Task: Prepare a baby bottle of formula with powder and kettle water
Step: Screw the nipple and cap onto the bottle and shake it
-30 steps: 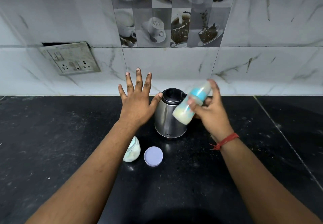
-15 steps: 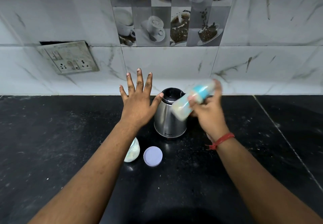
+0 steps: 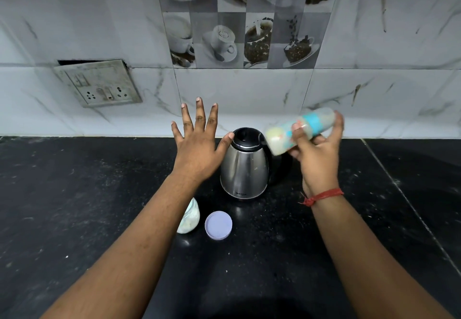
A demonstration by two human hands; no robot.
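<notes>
Head view, down onto countertop (image 3: 74,219).

On the counter (image 3: 74,206), a kettle (image 3: 245,169) stands at centre, close before the tiled wall (image 3: 237,94) at 12 o'clock. A left hand (image 3: 199,148) hovers at the kettle's 9 o'clock, thumb tip just beside its lid. At the kettle's 2 o'clock a right hand (image 3: 318,155) holds a baby bottle (image 3: 299,130) on a slant above the counter, its lower end over the kettle's right shoulder. A jar (image 3: 190,220) sits at the kettle's 7 o'clock, partly hidden under the left forearm, with a loose lid (image 3: 218,225) lying just beside it at the jar's 3 o'clock. A socket plate (image 3: 98,83) hangs on the wall at 10 o'clock.
</notes>
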